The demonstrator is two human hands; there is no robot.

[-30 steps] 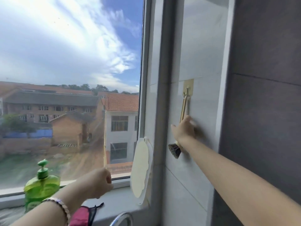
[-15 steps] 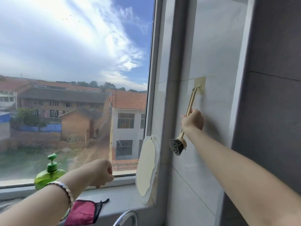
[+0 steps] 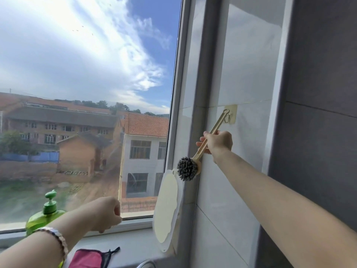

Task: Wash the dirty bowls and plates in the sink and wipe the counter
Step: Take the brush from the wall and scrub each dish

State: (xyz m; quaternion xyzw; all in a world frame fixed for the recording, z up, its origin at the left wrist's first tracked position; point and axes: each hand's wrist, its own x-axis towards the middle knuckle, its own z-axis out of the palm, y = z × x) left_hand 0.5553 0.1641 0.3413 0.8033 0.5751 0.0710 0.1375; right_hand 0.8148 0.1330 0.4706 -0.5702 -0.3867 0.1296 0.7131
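The right hand point(image 3: 218, 143) grips the dish brush point(image 3: 188, 168) by its wooden handle, and the handle's top end is right by the wall hook point(image 3: 229, 116). The left hand point(image 3: 105, 213) is curled above the window sill point(image 3: 131, 242); I cannot tell if it holds anything.

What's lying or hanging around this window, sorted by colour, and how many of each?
Green: 1, soap bottle
Pink: 1, cloth
Cream: 1, oval board
Tan: 1, brush, gripped by the right hand
Gold: 1, wall hook
Silver: 1, tap
Total: 6
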